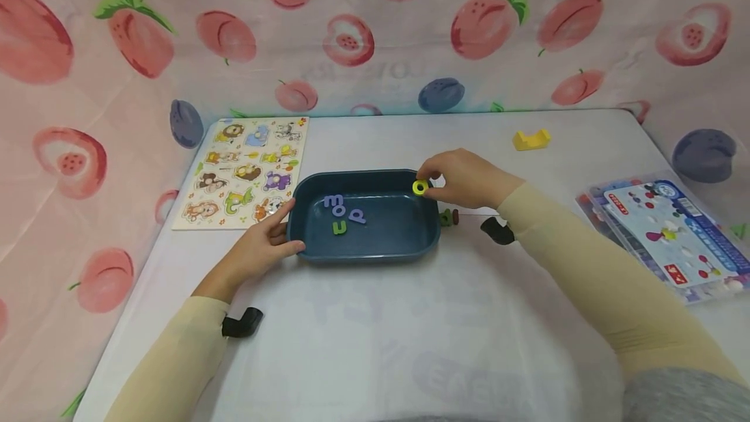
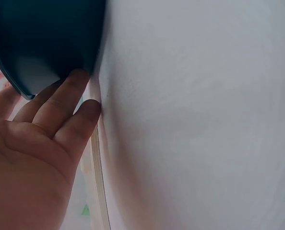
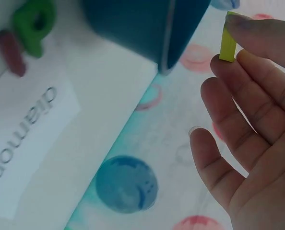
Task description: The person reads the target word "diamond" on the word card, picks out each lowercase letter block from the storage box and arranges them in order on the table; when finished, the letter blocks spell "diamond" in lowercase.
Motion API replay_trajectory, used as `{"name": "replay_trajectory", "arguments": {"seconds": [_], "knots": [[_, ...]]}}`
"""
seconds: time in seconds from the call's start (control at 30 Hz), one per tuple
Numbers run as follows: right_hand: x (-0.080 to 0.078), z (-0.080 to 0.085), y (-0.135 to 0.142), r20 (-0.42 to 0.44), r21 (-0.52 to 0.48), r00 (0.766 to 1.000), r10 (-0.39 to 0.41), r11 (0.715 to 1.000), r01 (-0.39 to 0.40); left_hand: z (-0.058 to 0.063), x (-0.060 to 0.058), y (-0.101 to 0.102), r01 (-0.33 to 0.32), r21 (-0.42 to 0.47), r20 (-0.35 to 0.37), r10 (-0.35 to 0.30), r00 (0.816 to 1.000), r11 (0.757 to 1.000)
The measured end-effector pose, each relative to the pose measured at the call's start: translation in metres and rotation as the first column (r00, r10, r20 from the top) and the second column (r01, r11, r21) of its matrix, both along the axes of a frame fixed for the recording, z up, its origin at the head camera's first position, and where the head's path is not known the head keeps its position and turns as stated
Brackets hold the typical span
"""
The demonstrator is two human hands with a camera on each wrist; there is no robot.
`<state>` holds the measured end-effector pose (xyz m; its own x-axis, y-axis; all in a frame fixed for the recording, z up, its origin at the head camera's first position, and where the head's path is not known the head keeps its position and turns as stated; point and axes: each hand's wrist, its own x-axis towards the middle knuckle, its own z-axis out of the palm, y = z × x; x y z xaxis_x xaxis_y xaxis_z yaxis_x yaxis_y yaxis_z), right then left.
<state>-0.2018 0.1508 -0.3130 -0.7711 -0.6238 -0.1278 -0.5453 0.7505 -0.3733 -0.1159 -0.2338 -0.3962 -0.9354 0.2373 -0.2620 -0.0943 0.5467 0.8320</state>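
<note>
Crosswise stretches the tray (image 1: 392,230); the right hand (image 1: 463,178) pinches a person-facing ring (image 3: 228,44).

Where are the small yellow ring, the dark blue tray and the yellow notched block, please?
Small yellow ring (image 3: 228,44): right wrist view, its thin side.
Dark blue tray (image 1: 395,228): head view, bare inner floor.
Yellow notched block (image 1: 532,142): head view, front side.

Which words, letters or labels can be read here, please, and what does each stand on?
"diamond": white paper beside the tray.
"m": rear purple piece inside.
"o": middle purple piece inside.
"p" or "d": rightmost purple piece inside.
"n" or "u": green piece inside.
"o": yellow ring in the right hand.
Too small to read: print on the plastic box.
Too faint: lettering on the backdrop and tablecloth.
Unclear: outer green piece.
</note>
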Motion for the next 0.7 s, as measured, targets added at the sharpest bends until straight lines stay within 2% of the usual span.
{"name": "replay_trajectory", "arguments": {"seconds": [0.4, 0.7], "knots": [[0.006, -0.014, 0.037, -0.004, -0.068, 0.998, -0.063, 0.996, 0.063, 0.001, 0.001, 0.000, 0.008, -0.005, -0.007, -0.008, 1.000, 1.000], [0.012, -0.029, 0.058, 0.059, -0.053, 0.982, -0.179, 0.982, 0.182, -0.001, 0.000, -0.001, 0.015, 0.006, -0.014, -0.015, 1.000, 1.000]]}}
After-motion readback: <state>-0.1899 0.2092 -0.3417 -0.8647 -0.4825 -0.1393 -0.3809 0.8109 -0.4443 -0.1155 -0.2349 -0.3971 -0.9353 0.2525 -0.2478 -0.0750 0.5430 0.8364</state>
